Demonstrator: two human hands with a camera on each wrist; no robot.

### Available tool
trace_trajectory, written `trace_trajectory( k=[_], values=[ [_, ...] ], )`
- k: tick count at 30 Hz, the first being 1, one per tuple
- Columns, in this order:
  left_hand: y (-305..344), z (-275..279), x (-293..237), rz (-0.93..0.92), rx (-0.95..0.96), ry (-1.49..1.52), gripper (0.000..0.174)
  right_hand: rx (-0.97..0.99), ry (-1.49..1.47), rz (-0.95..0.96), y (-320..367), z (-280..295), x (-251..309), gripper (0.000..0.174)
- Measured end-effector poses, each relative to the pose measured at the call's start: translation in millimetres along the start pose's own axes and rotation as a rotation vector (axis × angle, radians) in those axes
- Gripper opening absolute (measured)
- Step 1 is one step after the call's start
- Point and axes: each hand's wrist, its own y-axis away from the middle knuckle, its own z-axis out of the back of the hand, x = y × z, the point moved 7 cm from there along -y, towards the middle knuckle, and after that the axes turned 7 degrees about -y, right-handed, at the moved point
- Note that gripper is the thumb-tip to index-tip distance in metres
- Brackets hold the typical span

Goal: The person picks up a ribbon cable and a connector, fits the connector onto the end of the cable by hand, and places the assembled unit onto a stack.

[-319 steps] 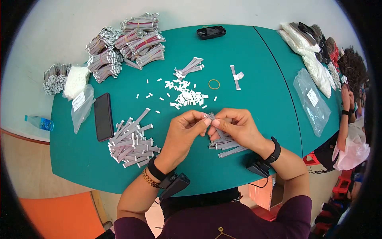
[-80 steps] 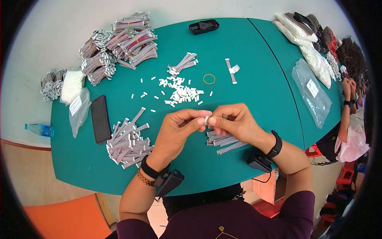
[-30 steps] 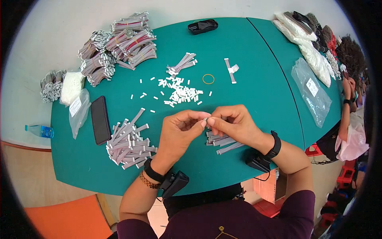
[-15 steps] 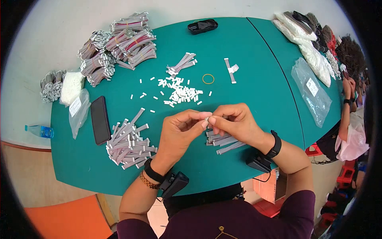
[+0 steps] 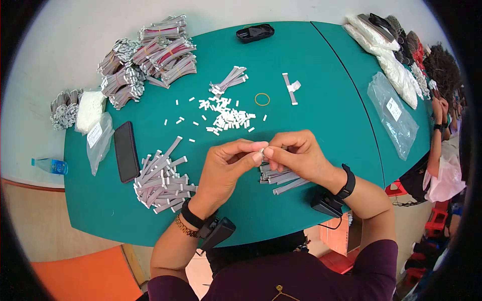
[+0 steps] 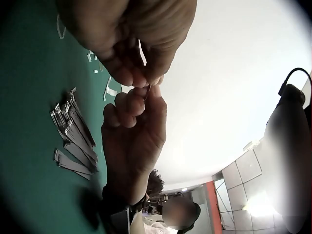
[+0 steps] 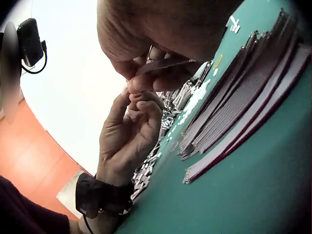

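Left hand (image 5: 223, 163) and right hand (image 5: 296, 156) are pinching 1 ribbon cable (image 7: 163, 64), probably steadying it; white pieces (image 5: 233, 119) lying toward 11 o'clock.

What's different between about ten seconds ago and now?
The grey ribbon end that showed between the fingertips of the left hand and right hand is gone from sight; only a small pale piece shows there. The right hand grips a ribbon cable; I can't tell if it's the same one. The head view shifted slightly. White connectors, loose cable pile and phone stayed put.
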Motion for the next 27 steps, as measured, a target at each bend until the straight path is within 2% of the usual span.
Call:
trace_trajectory(
  k=[5,8,11,17,23,27],
  values=[
    [-0.1,-0.8,-6.1,-0.047,0.003,-0.09,0.019,-0.002,-0.021,0.008,0.3,0.4,-3.7,0.019],
    [-0.1,1.2,-10.1,-0.161,-0.062,-0.264,0.019,-0.01,-0.028,0.011,-0.7,-0.2,-5.1,0.018],
    [0.2,3.0,-10.0,-0.154,-0.09,-0.29,0.019,-0.034,-0.002,0.001,0.4,-1.2,-3.2,0.018],
    [-0.6,7.0,-3.4,-0.029,-0.079,-0.246,0.02,0.02,0.009,0.038,-2.2,-1.1,-4.7,0.017],
    [-1.5,2.9,-11.2,-0.049,-0.04,-0.193,0.019,-0.002,0.023,-0.039,-2.0,1.4,-4.1,0.016],
    [-2.5,6.0,-6.4,-0.039,-0.017,-0.219,0.02,0.01,0.022,-0.002,-2.3,-1.5,-2.0,0.015]
  ],
)
